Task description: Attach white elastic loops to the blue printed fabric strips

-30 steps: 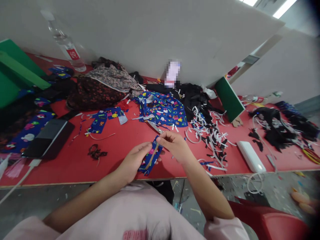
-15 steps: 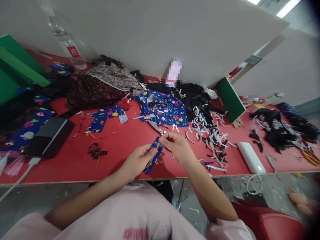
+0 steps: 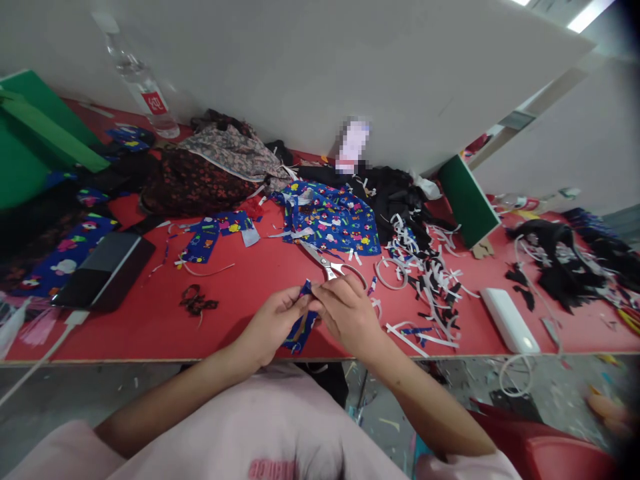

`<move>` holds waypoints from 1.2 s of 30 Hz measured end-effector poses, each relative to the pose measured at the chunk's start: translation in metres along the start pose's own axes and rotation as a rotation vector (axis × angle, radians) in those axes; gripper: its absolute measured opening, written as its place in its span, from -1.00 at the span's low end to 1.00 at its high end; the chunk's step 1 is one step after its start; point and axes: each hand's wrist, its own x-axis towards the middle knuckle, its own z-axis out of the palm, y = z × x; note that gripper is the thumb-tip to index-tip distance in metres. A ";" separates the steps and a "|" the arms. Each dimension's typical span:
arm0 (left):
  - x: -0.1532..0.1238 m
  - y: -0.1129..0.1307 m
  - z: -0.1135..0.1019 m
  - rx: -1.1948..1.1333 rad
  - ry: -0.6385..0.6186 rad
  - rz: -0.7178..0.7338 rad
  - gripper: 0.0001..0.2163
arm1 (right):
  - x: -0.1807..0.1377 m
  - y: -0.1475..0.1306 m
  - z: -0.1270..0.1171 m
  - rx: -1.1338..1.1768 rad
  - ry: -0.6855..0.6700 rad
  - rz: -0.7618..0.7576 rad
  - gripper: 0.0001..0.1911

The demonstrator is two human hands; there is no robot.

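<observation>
A narrow piece of blue patterned fabric (image 3: 303,331) hangs between my hands near the table's front edge. My left hand (image 3: 274,321) is closed on it, thumb on top. The fingers of my right hand (image 3: 347,312) are bent in against its upper end, pinching it close to my left fingertips. Just beyond my right hand lies a pair of scissors (image 3: 327,263), blades pointing away to the left, handles partly hidden by that hand. Behind the scissors spreads a larger blue patterned cloth (image 3: 335,220).
White and black trimmings (image 3: 427,287) litter the red table (image 3: 250,280) on the right, near a white power bank (image 3: 510,320). Left are a black power bank (image 3: 105,270) with a cable and a brown scrap (image 3: 197,301). Dark floral cloth (image 3: 200,183) and a water bottle (image 3: 150,100) stand behind.
My right hand has turned and folded its fingers over the fabric's upper end, drawing closer to my left hand. The scissors' handles show more now. The view has shifted slightly.
</observation>
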 end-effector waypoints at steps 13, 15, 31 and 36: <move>0.003 0.005 -0.005 -0.250 0.102 -0.102 -0.79 | -0.015 -0.011 0.009 -0.349 0.002 -0.162 -0.61; 0.001 0.006 -0.006 -0.207 0.090 -0.073 -0.79 | -0.018 -0.011 0.009 -0.325 0.055 -0.190 -0.67; -0.013 0.017 -0.008 0.830 0.124 0.328 -0.70 | 0.014 -0.012 -0.001 0.556 -0.102 0.467 -0.67; -0.010 0.021 -0.016 0.491 -0.020 0.276 -0.66 | 0.016 -0.013 0.009 0.767 -0.024 0.387 -0.69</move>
